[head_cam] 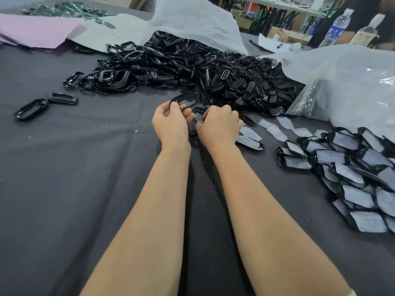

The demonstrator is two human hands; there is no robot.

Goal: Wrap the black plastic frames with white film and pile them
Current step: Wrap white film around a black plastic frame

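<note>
Grips a black frame (184, 98) mid-table in the left hand (171, 122), fingers curled round its near end, long axis pointing away toward the loose heap (192, 67). Pinches a small dark piece (193, 125) in the curled right hand (220, 126). Wrapped pile (352, 174) by the table's (64, 167) right edge, nearer that hand.

cloth (85, 167): plain charcoal grey
frame heap (181, 67): glossy black, 12 o'clock
held frame (183, 99): glossy black, centre
small parts (193, 126): black, centre
wrapped pile (352, 174): black edges, pale grey-white film faces, 3–4 o'clock
film pieces (277, 132): translucent white, 3 o'clock
bags (352, 82): translucent white, 12 and 2 o'clock
sheet (36, 30): pale pink, 10 o'clock
green parts (64, 8): shiny green, 11 o'clock
bottle (336, 28): clear, blue label, 1 o'clock
</note>
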